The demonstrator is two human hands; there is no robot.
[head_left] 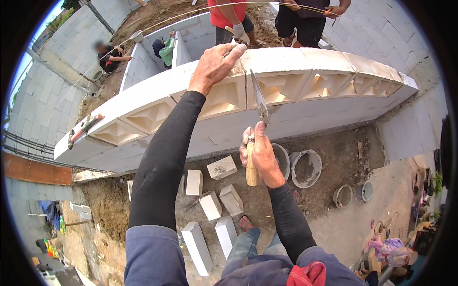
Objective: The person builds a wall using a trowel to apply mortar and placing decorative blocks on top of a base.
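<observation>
One long pale wall (305, 114) fills the middle of my head view, bowed by the lens, so I would judge its line by the neighbouring blocks rather than by the curve I see. Along its upper part runs a row of openwork blocks (279, 88), whose thin ribs, I judge, chip easily; the blade's edge should stay off them. Several loose blocks (231, 199) lie on the ground below, near my feet, so I would settle my footing before leaning forward. A round bucket (305, 185) stands right of them, beyond easy reach from this stance.

The trowel (261, 104) rises in front of the row, its blade pointing up toward the top edge; whether it touches the wall I cannot tell. My right hand (260, 155) has its grip wrapped round the wooden handle, thumb up toward the neck, which should suit short, controlled strokes from the wrist. My left hand (215, 64) reaches over the top edge; its fingertips are obscured, so I cannot tell whether that grip pinches anything. I would hold those fingers clear of the tip and work light and flat beside the narrow joint (246, 83).
</observation>
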